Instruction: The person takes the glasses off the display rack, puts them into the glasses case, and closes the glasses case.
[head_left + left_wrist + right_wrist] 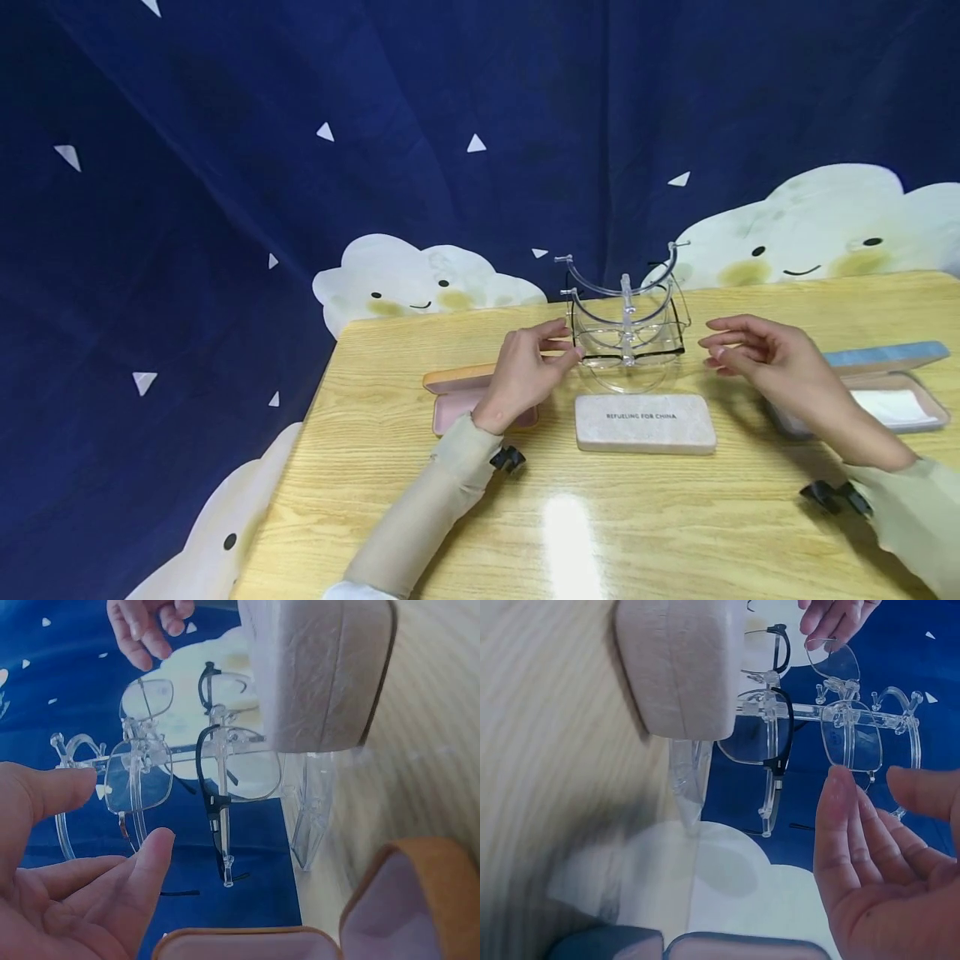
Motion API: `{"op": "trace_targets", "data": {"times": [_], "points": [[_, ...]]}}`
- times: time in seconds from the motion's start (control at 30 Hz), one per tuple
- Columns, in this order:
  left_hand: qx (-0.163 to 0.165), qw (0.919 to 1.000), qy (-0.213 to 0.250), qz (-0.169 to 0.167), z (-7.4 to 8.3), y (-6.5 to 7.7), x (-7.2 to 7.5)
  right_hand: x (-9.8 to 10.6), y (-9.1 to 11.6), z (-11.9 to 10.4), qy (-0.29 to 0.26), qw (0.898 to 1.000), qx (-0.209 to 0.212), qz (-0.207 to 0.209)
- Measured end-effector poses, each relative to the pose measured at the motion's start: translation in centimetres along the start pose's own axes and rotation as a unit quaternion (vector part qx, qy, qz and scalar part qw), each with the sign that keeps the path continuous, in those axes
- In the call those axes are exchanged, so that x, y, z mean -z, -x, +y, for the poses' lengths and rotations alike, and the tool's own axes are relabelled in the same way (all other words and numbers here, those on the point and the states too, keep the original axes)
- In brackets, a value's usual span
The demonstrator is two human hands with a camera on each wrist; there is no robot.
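A clear display stand (628, 292) holds a pair of black-framed glasses (622, 358) on a low tier. Above it on the stand sits a pair of thin metal-framed glasses (140, 776). My left hand (528, 367) is at the left side of the stand, beside the frames, thumb and fingers apart; whether a fingertip touches them I cannot tell. To the right of the stand, my right hand (780, 367) hovers with fingers extended and a gap to the glasses in the head view. Neither hand holds anything.
A closed pale glasses case (645, 423) with lettering lies before the stand. An open orange case (457, 379) with pink lining is under my left wrist. At right, an open blue case (888, 357) contains a white cloth (892, 407). A dark blue curtain (450, 192) hangs behind the table.
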State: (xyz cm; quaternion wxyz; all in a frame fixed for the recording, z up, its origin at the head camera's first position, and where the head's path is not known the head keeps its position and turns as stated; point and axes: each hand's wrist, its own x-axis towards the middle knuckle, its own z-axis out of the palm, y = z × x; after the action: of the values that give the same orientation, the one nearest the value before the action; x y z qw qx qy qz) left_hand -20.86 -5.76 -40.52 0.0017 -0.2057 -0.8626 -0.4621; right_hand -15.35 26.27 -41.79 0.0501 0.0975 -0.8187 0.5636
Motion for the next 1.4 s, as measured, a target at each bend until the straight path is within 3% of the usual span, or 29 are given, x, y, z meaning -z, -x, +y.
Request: {"op": "trace_targets", "data": {"times": [0.27, 0.63, 1.4], "points": [[0.009, 0.9999, 0.006, 0.011, -0.4, -0.7, -0.2, -0.7, -1.1, -0.8, 0.012, 0.999, -0.027, 0.024], [0.01, 0.9992, 0.037, -0.007, -0.3, -1.2, -0.6, -0.6, -2.0, -1.5, 0.027, 0.996, -0.085, 0.004], [0.016, 0.9969, 0.077, 0.006, -0.1, -0.8, -0.3, -0.8, -2.2, -1.5, -0.031, 0.995, -0.091, -0.022]]}}
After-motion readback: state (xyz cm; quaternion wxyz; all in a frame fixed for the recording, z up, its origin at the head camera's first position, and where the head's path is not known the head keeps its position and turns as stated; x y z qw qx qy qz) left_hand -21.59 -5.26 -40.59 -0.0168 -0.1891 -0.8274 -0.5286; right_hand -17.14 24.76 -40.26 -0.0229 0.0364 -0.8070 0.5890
